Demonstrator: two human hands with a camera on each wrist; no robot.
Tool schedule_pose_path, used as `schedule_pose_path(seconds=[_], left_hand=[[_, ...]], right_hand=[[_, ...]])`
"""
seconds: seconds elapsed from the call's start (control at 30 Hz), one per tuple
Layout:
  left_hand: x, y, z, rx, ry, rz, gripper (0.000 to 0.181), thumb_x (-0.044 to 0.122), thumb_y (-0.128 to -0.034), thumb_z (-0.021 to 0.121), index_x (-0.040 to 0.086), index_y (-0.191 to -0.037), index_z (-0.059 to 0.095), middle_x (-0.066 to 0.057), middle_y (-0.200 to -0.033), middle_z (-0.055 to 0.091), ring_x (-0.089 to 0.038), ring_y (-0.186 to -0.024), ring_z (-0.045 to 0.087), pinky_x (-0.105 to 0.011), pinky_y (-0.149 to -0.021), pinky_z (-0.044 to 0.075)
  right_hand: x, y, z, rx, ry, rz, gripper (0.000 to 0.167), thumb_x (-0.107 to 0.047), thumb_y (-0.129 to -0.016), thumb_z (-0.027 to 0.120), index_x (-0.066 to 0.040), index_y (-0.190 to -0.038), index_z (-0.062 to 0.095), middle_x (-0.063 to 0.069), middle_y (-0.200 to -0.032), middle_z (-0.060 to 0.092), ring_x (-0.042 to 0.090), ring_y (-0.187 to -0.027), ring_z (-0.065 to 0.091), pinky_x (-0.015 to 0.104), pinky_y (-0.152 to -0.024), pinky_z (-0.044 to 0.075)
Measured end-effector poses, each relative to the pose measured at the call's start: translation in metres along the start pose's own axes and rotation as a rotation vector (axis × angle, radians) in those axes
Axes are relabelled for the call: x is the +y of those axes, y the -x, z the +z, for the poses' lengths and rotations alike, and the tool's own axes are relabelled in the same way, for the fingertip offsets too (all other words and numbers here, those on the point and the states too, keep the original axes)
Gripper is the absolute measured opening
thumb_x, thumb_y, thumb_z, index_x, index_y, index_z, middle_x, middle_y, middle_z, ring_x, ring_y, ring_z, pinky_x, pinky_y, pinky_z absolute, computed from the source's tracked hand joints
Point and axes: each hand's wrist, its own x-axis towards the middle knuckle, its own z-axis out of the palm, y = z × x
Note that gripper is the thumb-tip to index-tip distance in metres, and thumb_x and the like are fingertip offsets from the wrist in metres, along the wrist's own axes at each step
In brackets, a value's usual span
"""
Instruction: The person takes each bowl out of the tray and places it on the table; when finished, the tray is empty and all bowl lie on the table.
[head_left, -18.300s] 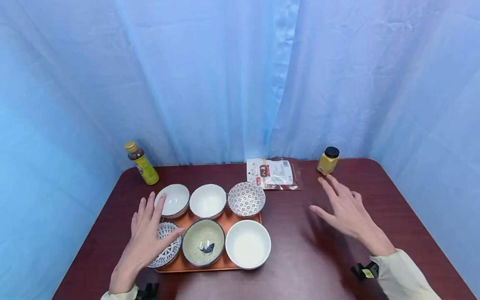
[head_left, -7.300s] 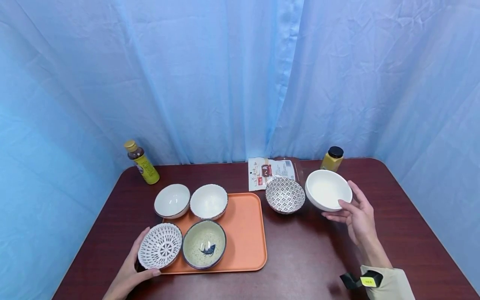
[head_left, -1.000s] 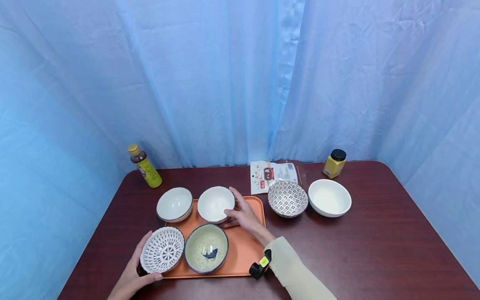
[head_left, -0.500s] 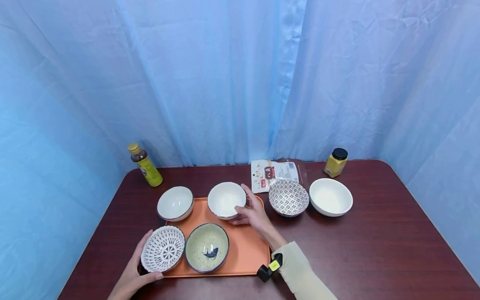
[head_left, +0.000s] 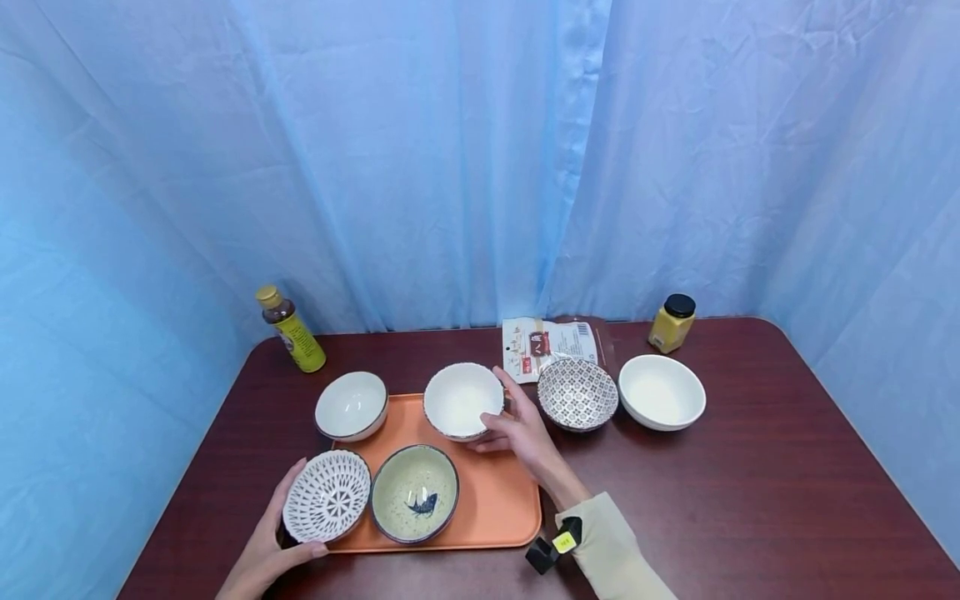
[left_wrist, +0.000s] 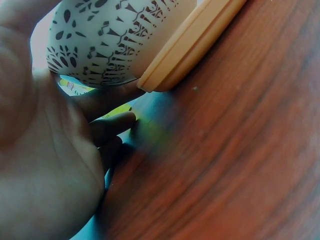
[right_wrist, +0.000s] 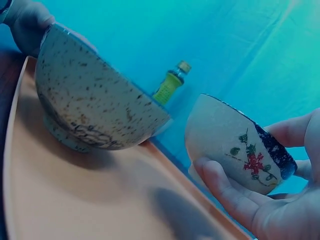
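In the head view my right hand grips a white bowl by its right side. The right wrist view shows this bowl's red-flower outside, raised off the orange tray, thumb and fingers round it. At the tray's front left corner my left hand holds a lattice-patterned bowl, thumb in front and fingers at its outer side. The left wrist view shows that bowl's dark-printed wall by the tray's edge. A speckled fish bowl stands beside it on the tray.
A dark-rimmed white bowl sits at the tray's back left corner. On the table to the right stand a grey-patterned bowl and a plain white bowl. Behind are a bottle, a food packet and a yellow jar.
Over the last second my right hand has lifted the white bowl and carried it right. Earlier, the grey-patterned and plain white bowls moved from tray to table. My left hand keeps its place.
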Motion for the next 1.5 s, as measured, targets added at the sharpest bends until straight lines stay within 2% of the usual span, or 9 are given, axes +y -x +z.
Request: schedule_pose_path(seconds=[0.13,0.37,0.57,0.87,1.07,1.27,1.33,1.4,1.5], left_hand=[[0.001,0.000,0.001,0.005,-0.002,0.020,0.118,0.020,-0.0787,0.082,0.027,-0.162,-0.001,-0.013,-0.170,0.005,-0.036,-0.152,0.008,-0.069,-0.116,0.015],[0.002,0.001,0.001,0.012,-0.006,0.049,0.117,0.019,-0.0785,0.082,0.025,-0.163,0.001,-0.013,-0.170,0.006,-0.036,-0.151,0.009,-0.068,-0.115,0.016],[0.002,0.002,0.001,0.013,-0.014,0.032,0.117,0.021,-0.0790,0.082,0.025,-0.163,0.000,-0.014,-0.170,0.006,-0.037,-0.152,0.009,-0.069,-0.115,0.016],[0.001,0.001,0.001,0.017,-0.018,0.029,0.118,0.021,-0.0787,0.082,0.025,-0.163,-0.001,-0.015,-0.170,0.006,-0.038,-0.152,0.009,-0.070,-0.116,0.015],[0.001,0.000,0.001,0.012,-0.009,0.035,0.117,0.020,-0.0788,0.081,0.025,-0.163,0.000,-0.015,-0.169,0.006,-0.038,-0.152,0.009,-0.070,-0.116,0.015],[0.001,0.001,0.001,0.010,-0.005,0.049,0.116,0.019,-0.0793,0.081,0.025,-0.163,0.000,-0.015,-0.169,0.006,-0.038,-0.151,0.010,-0.070,-0.115,0.016],[0.002,0.001,0.001,0.011,-0.008,0.052,0.116,0.019,-0.0792,0.081,0.025,-0.163,0.000,-0.015,-0.169,0.006,-0.038,-0.151,0.010,-0.069,-0.115,0.016],[0.002,0.001,0.001,0.012,-0.011,0.054,0.117,0.019,-0.0790,0.081,0.025,-0.163,0.000,-0.015,-0.169,0.007,-0.038,-0.151,0.011,-0.069,-0.115,0.017],[0.001,0.002,0.002,0.012,-0.011,0.058,0.117,0.019,-0.0785,0.081,0.024,-0.163,0.000,-0.015,-0.169,0.006,-0.038,-0.150,0.011,-0.069,-0.115,0.017]], right_hand=[[-0.008,0.003,-0.002,0.016,-0.014,-0.007,0.081,0.004,-0.093,0.054,-0.024,-0.161,0.019,0.031,-0.154,0.032,0.024,-0.074,0.073,0.040,-0.068,0.062],[-0.024,0.010,-0.012,0.007,-0.024,-0.057,0.080,0.005,-0.093,0.052,-0.014,-0.162,0.015,0.033,-0.158,0.025,0.018,-0.071,0.073,0.036,-0.066,0.062],[-0.035,0.017,-0.025,0.042,-0.016,-0.049,0.079,0.006,-0.094,0.050,-0.016,-0.162,0.014,0.041,-0.151,0.030,0.018,-0.070,0.075,0.035,-0.066,0.062],[-0.050,0.025,-0.046,0.085,-0.010,-0.035,0.079,0.003,-0.097,0.048,-0.019,-0.163,0.011,0.039,-0.149,0.029,0.014,-0.071,0.075,0.035,-0.070,0.062],[-0.059,0.031,-0.062,0.108,-0.016,-0.056,0.078,0.003,-0.099,0.046,-0.018,-0.163,0.007,0.040,-0.150,0.027,0.015,-0.072,0.075,0.035,-0.071,0.062],[-0.065,0.037,-0.073,0.146,0.020,-0.066,0.076,0.002,-0.100,0.046,-0.017,-0.162,0.008,0.044,-0.139,0.041,0.018,-0.072,0.076,0.035,-0.073,0.062],[-0.067,0.039,-0.077,0.154,0.016,-0.075,0.076,0.002,-0.100,0.045,-0.016,-0.162,0.007,0.042,-0.143,0.037,0.017,-0.072,0.076,0.036,-0.073,0.062],[-0.070,0.042,-0.082,0.157,0.004,-0.081,0.077,0.002,-0.100,0.045,-0.016,-0.163,0.005,0.036,-0.154,0.025,0.015,-0.072,0.075,0.035,-0.073,0.062],[-0.075,0.046,-0.089,0.164,-0.016,-0.093,0.077,0.003,-0.099,0.044,-0.015,-0.162,0.003,0.032,-0.160,0.011,0.012,-0.073,0.074,0.034,-0.072,0.062]])
